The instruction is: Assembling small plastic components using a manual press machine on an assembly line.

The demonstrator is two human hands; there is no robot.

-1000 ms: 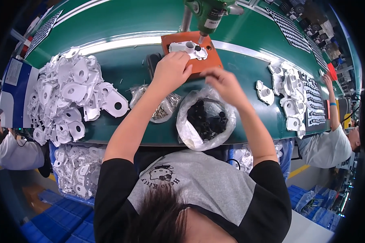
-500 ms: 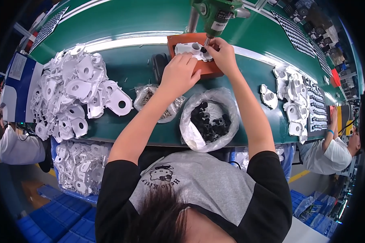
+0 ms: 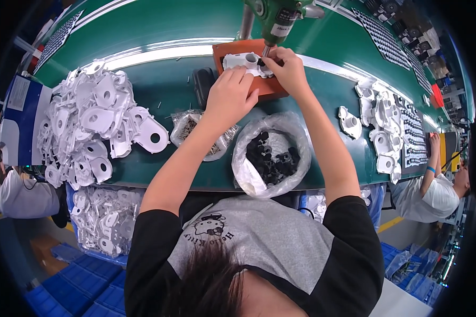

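A white plastic housing [image 3: 238, 60] lies in an orange fixture block [image 3: 220, 50] at the back of the bench, below a green machine head [image 3: 283, 18]. My left hand [image 3: 230, 94] bends its fingers over the housing's near edge and holds it in the block, thumb apart. My right hand [image 3: 288, 71] is closed in a pinch at the housing's right end, beside the metal tip [image 3: 267, 50] of the machine. A small black piece [image 3: 261, 62] shows by those fingertips. Whatever the pinch holds is hidden by the fingers.
A large heap of white housings [image 3: 98, 116] stands at left. Nearer me are a bag of screws [image 3: 188, 129] and a clear bag [image 3: 238, 169] of black parts. More white housings [image 3: 381, 137] lie at right, near a co-worker [image 3: 431, 190]. A black object [image 3: 202, 87] sits beside the block.
The whole view has shifted slightly, so the bench things appear a little to the left. Both hands stay at nearly the same places on the housing, with no clear change of grip.
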